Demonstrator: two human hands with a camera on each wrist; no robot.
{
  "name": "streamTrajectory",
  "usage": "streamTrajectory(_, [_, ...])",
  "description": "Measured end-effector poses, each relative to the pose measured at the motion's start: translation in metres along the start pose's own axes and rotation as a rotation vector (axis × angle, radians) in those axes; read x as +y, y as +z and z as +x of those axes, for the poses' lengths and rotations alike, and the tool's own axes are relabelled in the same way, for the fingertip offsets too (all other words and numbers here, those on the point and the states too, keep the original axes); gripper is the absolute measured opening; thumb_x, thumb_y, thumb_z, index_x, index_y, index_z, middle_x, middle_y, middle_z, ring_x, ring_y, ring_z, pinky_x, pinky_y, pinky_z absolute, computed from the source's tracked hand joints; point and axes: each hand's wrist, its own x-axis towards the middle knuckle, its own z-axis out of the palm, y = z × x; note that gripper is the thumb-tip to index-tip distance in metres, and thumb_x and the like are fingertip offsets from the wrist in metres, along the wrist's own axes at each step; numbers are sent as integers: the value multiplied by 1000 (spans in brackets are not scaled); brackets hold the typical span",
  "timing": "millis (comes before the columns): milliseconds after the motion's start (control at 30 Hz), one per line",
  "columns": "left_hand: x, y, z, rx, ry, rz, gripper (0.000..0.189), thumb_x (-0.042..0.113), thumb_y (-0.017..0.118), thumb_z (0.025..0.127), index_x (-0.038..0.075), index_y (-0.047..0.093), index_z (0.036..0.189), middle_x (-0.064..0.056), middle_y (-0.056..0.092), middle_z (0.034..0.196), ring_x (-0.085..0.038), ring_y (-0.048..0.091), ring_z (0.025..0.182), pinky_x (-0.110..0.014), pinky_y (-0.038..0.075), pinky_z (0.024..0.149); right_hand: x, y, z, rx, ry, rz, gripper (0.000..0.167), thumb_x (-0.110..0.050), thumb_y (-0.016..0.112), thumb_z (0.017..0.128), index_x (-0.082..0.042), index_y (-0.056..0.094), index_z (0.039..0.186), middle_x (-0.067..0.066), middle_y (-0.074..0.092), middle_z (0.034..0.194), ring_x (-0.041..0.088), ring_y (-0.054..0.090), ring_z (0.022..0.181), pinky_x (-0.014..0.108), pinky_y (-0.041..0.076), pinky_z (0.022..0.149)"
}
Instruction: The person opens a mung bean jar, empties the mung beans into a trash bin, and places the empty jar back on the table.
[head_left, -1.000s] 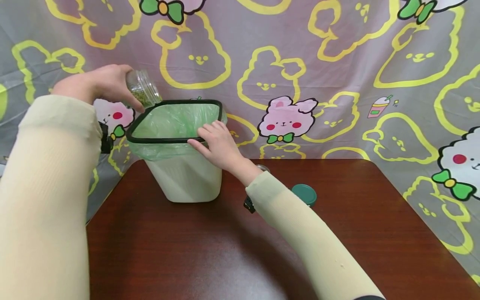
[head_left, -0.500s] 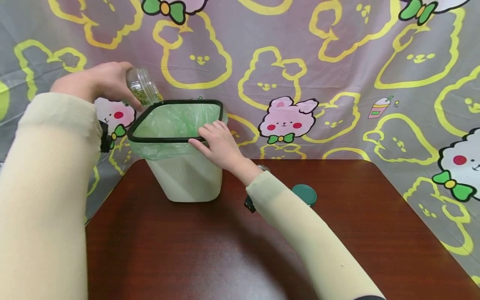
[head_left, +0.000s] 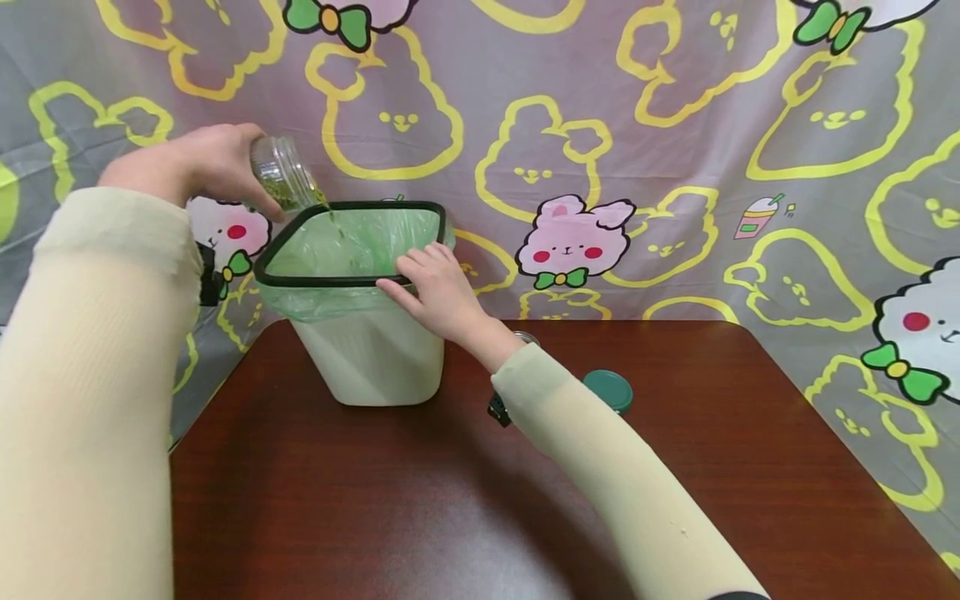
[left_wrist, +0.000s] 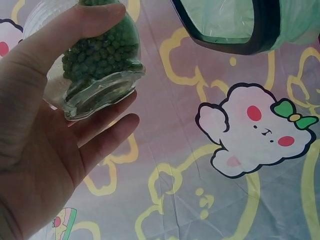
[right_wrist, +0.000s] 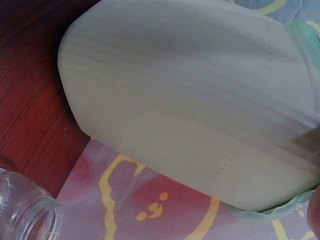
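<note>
My left hand (head_left: 198,162) grips a clear glass jar (head_left: 279,171) of small green beans (left_wrist: 102,56), tilted with its mouth over the far left rim of a trash bin. A few beans fall from the mouth into the bin. The pale trash bin (head_left: 375,358) stands on the table, lined with a green plastic bag (head_left: 352,237) under a black rim frame (head_left: 322,281). My right hand (head_left: 442,292) holds that rim at its near right corner, fingers over the edge and thumb along the front. Only a sliver of this hand shows in the right wrist view.
A second glass jar (right_wrist: 37,215) lies or stands right of the bin, mostly hidden behind my right wrist in the head view. A green lid (head_left: 609,390) rests on the brown table (head_left: 360,500). A cartoon-printed curtain (head_left: 675,150) hangs behind.
Beans now drop from the jar's mouth into the bin; a second ago none were visibly falling. The jar stays tilted in my left hand, and my right hand keeps its place on the rim.
</note>
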Motion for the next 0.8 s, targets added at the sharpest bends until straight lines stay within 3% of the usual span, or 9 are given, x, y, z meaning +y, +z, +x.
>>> streamTrajectory(333, [0,3,2,31,5,25,99,26,87,68,-15,28,136,-36,43,120,-48,45,101,-58,45,79,2,2,0,24,-15,-7,33,-33,59,97,-11,47,75,0,44,70,18,45,72,33,35,88])
streamTrajectory(800, [-4,7,4,25,-3,10,102,26,88,66,-15,26,137,-37,41,123,-51,43,105,-64,41,86,2,3,-1,27,-17,0,33,-32,59,97,-10,47,76,0,44,71,18,45,72,33,35,90])
